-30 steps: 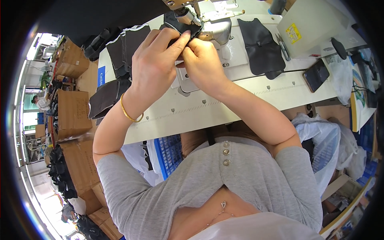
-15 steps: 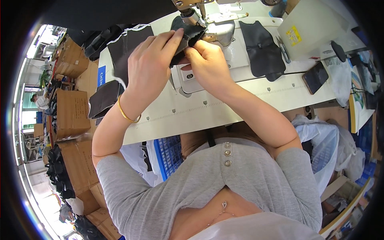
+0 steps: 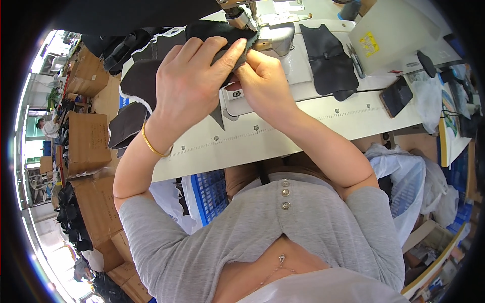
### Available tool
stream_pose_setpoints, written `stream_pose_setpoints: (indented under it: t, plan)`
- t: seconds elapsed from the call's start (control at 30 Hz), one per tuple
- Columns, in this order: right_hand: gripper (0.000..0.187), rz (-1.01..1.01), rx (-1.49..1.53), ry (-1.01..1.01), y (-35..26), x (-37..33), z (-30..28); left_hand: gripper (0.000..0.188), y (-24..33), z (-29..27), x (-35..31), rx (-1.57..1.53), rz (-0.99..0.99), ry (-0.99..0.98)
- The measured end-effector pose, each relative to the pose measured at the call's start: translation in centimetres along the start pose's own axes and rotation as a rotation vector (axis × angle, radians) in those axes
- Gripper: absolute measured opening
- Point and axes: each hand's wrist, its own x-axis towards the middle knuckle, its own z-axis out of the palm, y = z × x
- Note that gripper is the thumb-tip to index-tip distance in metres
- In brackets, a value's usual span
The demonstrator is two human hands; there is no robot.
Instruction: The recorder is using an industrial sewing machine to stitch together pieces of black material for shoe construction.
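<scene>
A black fabric piece (image 3: pixel 208 30) with a raw edge lies at the sewing machine's needle area (image 3: pixel 241 19). Over it my left hand (image 3: pixel 186 83) is bent, fingers pressing and gripping the cloth, a gold bangle on the wrist. My right hand (image 3: pixel 265 83) pinches the edge of the same piece just below the needle, thumb and fingers closed. A dark flap with a white edge (image 3: pixel 139 81) shows left of my left hand; whether it belongs to the held piece is hidden. A black cut piece (image 3: pixel 328 60) lies flat on the right.
Tweezers (image 3: pixel 355 60) lie beside that cut piece, near the white machine housing (image 3: pixel 391 38). A phone (image 3: pixel 396 97) rests at the table's right. More dark pieces (image 3: pixel 126 126) lie at the left edge. Below stand a blue basket (image 3: pixel 209 194) and, further left, cardboard boxes (image 3: pixel 90 144).
The black fabric has been turned and spread out, so more of it shows above and left of my left hand. Both hands stay close to the needle.
</scene>
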Motion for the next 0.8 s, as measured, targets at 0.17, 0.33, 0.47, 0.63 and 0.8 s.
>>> stream_pose_setpoints:
  t: [0.17,0.33,0.47,0.63,0.8]
  plan:
    - [0.021,-0.108,0.092,0.064,0.4,-0.5,-0.1,0.049,1.2,-0.2,0.3,-0.009,-0.036,-0.002]
    - [0.018,-0.141,0.028,0.079,-0.4,-1.3,-0.7,0.048,2.5,-0.5,0.5,-0.062,-0.092,0.016]
    - [0.021,-0.155,-0.07,0.07,-1.2,-2.0,-1.8,0.048,3.0,-0.5,0.5,-0.135,-0.129,0.062]
    - [0.02,-0.125,-0.074,0.081,-1.3,-2.1,-2.2,0.036,3.3,-0.3,0.8,-0.088,-0.098,0.083]
    - [0.018,-0.11,-0.072,0.083,-2.0,-2.3,-2.1,0.037,3.7,0.7,0.7,-0.062,-0.072,0.148]
